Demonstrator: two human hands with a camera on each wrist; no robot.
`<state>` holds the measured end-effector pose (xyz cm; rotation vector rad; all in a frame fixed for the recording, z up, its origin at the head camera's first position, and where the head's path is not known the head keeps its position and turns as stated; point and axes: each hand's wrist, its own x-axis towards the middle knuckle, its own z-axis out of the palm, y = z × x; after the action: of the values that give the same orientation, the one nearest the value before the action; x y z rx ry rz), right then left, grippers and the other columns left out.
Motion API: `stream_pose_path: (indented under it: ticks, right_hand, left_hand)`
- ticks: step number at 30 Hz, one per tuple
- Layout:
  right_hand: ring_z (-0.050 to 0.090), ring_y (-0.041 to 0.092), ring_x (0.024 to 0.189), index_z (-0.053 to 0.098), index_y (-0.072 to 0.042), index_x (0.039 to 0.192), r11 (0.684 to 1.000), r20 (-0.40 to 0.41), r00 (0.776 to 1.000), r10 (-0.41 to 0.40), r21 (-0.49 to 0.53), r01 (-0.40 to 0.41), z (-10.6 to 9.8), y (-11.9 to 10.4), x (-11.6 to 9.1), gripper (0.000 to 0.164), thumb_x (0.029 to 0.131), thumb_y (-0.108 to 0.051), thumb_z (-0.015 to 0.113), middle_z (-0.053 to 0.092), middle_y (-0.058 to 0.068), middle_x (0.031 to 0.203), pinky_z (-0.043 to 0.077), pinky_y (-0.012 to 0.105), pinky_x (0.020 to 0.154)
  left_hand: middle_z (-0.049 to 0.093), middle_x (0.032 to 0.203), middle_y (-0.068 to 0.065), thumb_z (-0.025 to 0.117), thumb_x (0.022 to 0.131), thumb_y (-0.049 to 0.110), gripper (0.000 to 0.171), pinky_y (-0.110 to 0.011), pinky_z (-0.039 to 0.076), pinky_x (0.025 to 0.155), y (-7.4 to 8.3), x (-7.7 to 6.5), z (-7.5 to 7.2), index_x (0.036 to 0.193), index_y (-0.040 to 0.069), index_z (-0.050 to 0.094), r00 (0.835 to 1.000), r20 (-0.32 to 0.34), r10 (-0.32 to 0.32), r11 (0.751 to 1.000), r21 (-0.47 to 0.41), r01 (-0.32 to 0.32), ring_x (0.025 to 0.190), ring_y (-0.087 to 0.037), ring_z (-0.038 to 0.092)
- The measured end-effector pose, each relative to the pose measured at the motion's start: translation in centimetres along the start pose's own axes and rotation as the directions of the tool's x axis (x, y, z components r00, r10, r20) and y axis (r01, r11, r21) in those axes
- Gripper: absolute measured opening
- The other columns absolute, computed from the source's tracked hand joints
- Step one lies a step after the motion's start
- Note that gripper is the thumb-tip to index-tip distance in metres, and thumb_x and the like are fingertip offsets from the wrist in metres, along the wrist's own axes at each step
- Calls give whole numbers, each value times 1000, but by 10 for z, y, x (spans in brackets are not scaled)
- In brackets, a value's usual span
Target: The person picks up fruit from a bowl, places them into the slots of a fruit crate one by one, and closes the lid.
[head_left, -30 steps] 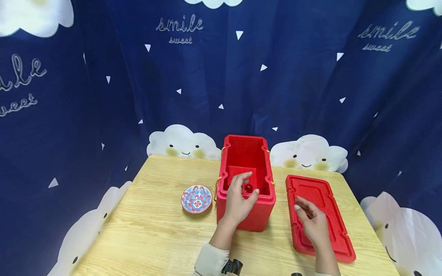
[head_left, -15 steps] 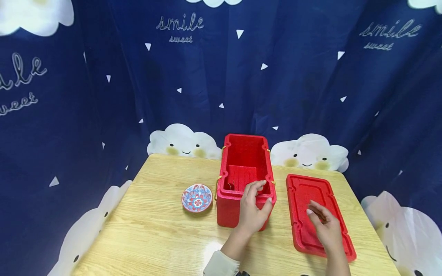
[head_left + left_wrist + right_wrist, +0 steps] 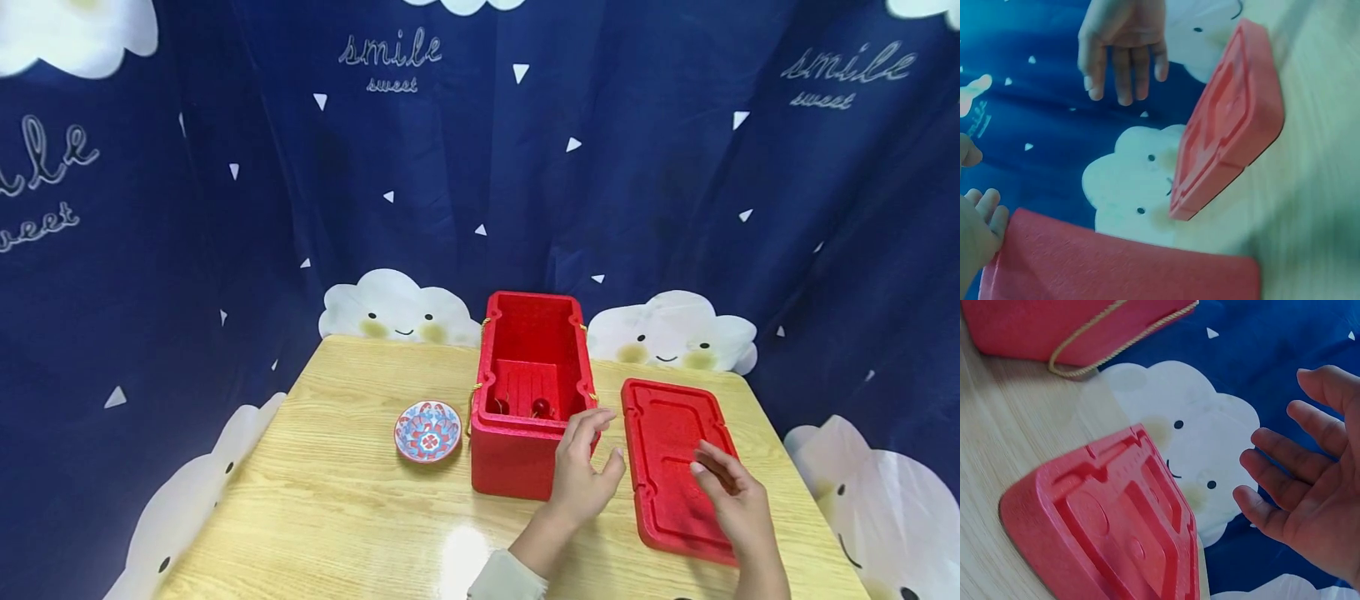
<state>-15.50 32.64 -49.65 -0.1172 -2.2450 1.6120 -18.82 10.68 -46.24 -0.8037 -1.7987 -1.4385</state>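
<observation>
A deep red foam box with yellow cord handles stands uncovered on the table. Two dark red cherries, a left cherry and a right cherry, lie inside it near the front wall. My left hand hovers by the box's front right corner, fingers relaxed and holding nothing. Flat on the table to the right lies the red lid, its recessed side up. Over the lid's right part is my right hand, loosely bent and bare; the right wrist view shows its fingers spread.
A small blue, red and white patterned bowl sits left of the box on the wooden table. Behind the table hangs a dark blue curtain printed with clouds.
My left hand has left the box opening and moved right, past its front corner. A cherry it had hidden now shows inside. My right hand has drifted right over the lid.
</observation>
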Motion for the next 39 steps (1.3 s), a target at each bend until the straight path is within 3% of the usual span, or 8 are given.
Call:
stream_pose_path:
  ticks: [1,8,12,19,24,27,31,39]
  right_hand:
    - [52,-8,95,50,-4,132,999,3,1000,16,-44,-16,-2,-1,0,44,92,-20,60,58,-18,107,41,8,75]
    - [51,-13,92,50,-6,133,989,-37,993,113,-87,-116,-22,6,1,47,90,-21,62,55,-26,103,39,6,73]
    - [50,-14,90,51,-8,132,985,-76,986,149,-74,-155,-31,13,2,47,89,-22,64,55,-29,98,39,5,72]
    - [52,-16,83,50,-5,133,976,-96,976,198,-74,-205,-46,32,2,51,88,-22,65,55,-32,94,41,5,67]
    - [55,-13,83,53,-7,130,985,-104,980,168,65,-162,-51,42,4,45,88,-14,65,60,-28,94,43,6,66]
    - [56,-11,84,56,-10,128,975,-104,980,169,164,-150,-52,47,5,42,87,-12,66,62,-25,94,44,7,65]
    - [58,-8,85,58,-10,127,964,-105,982,160,232,-132,-56,63,11,41,87,-9,66,64,-21,95,46,9,65]
    - [61,-2,88,57,-10,128,932,-128,976,179,341,-126,-78,157,39,48,82,-14,72,66,-14,102,47,12,69]
  left_hand:
    - [54,114,-7,65,72,-7,51,-25,47,83,0,-2,2,120,5,53,1000,8,9,1000,6,-9,97,-16,56]
    - [53,113,-5,65,72,-4,48,-17,41,86,-4,-22,19,118,3,53,996,84,43,999,29,-45,97,-15,55]
    - [53,114,-5,64,72,-2,51,-17,41,86,-9,-37,27,121,5,51,989,140,-45,999,1,45,98,-14,55]
    - [54,114,0,66,70,1,55,-13,39,81,-22,-66,41,122,10,52,974,166,-153,987,67,143,93,-10,56]
    - [57,110,4,67,68,1,57,-15,39,78,-28,-76,49,122,14,52,954,183,-237,971,73,228,90,-8,58]
    - [56,110,4,66,69,0,57,-18,41,79,-31,-79,54,122,14,52,931,216,-295,955,45,293,91,-10,58]
    - [54,113,6,66,72,0,55,-19,43,79,-34,-82,61,123,14,51,876,271,-399,913,22,408,93,-7,55]
    - [52,115,6,71,72,3,56,-24,45,81,-40,-87,71,123,11,51,762,307,-571,808,44,588,97,-13,55]
